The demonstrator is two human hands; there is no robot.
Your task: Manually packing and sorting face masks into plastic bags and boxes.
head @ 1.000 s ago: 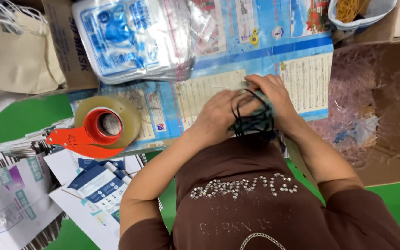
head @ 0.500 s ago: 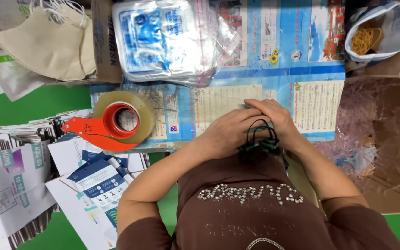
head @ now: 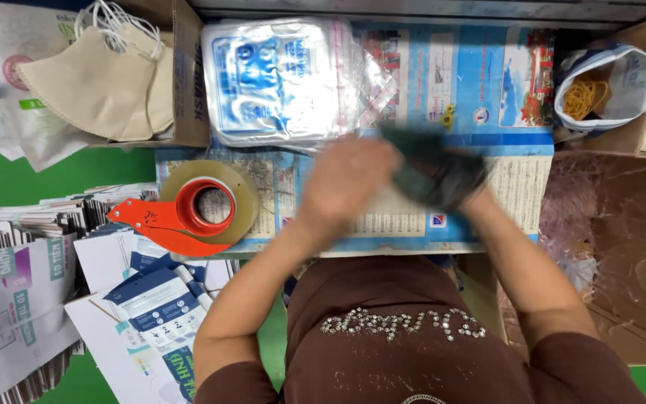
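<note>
A dark bundle of face masks (head: 431, 173) is lifted over the blue printed sheet (head: 457, 67) that covers the work surface. My right hand (head: 480, 196) is under the bundle's right end and grips it; most of that hand is hidden. My left hand (head: 347, 179) is blurred by motion at the bundle's left end, and I cannot make out its grip. Both forearms reach forward from my brown shirt.
A red tape dispenser with a clear roll (head: 202, 211) lies to the left. Behind the hands is a stack of clear plastic packets (head: 285, 78). Beige masks (head: 102, 84) fill a cardboard box far left. A bag of rubber bands (head: 591, 93) stands far right, folded cartons (head: 28, 299) near left.
Both hands have moved up and away from my body with the dark bundle, from the sheet's near edge toward its middle. They are now motion-blurred.
</note>
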